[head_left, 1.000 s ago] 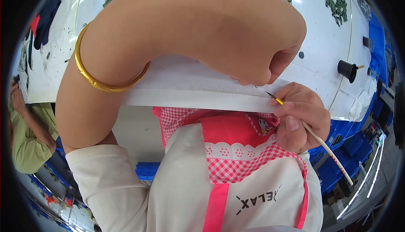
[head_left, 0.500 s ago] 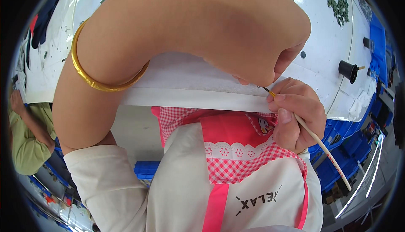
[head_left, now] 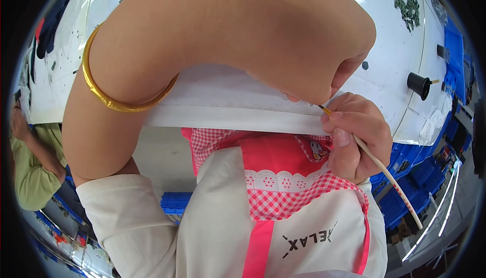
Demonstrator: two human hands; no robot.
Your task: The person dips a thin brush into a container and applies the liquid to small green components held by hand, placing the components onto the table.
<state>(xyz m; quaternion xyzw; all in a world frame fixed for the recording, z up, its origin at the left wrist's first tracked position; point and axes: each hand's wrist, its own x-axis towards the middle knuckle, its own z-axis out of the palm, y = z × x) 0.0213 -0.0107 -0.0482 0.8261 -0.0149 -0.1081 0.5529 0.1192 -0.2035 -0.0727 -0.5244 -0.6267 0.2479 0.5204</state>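
Note:
My left forearm, with a gold bangle [head_left: 109, 98] on it, arches across the white table [head_left: 243, 111]. My left hand [head_left: 324, 78] is curled down near the table's front edge, fingers pinched on something too small to make out. Touching it from the right, my right hand [head_left: 357, 136] grips a thin cream-coloured brush [head_left: 387, 174]. The brush tip points up-left at the left hand's fingertips; its handle runs down to the right.
A small black pot [head_left: 419, 84] with a stick in it stands on the table at right. Heaps of small dark green parts [head_left: 409, 9] lie at the far right and top. Blue crates [head_left: 405, 177] sit below the table. Another person in a green sleeve [head_left: 30, 172] is at left.
Both hands stay pinched together at the table edge; the brush tip has shifted very slightly toward the left hand's fingertips.

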